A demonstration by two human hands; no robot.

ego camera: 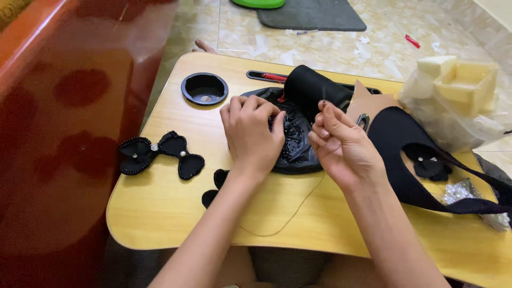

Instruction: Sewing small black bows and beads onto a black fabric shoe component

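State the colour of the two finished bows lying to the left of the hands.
Black, with beaded edges and a pale bead at each centre; the bows show in the head view.

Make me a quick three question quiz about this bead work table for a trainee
1. True or false: the left hand rests on the black bag of beads.
2. Which lies left of the left hand? A) a beaded black bow B) scissors C) a cup of water
3. Fill in: the right hand pinches a thin ____ that trails across the yellow table.

Key: 1 true; 2 A; 3 thread.
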